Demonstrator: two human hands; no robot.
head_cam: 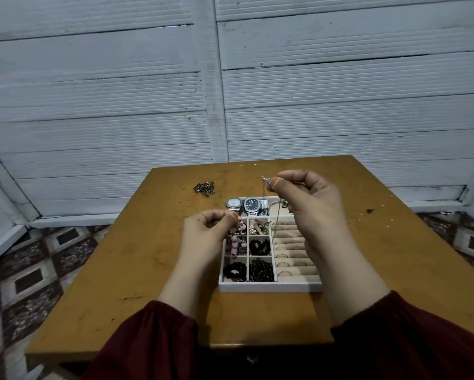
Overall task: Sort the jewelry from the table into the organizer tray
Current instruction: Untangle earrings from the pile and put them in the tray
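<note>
A white organizer tray [268, 287] sits mid-table with two watches [242, 205] at its back, pink beads [235, 244], dark bead bracelets [260, 270] and rows of rings [293, 257]. My right hand [309, 207] is raised above the tray and pinches a thin silver chain [263, 193] that hangs down toward it. My left hand [211, 231] hovers over the tray's left edge with fingers curled together; it seems to pinch the chain's other end, but that is too fine to see. A heap of dark chain [204, 187] lies on the table behind the tray.
The wooden table [126, 264] has bare surface left and right of the tray. A white panelled wall stands close behind it. Patterned floor tiles [38, 270] show on both sides.
</note>
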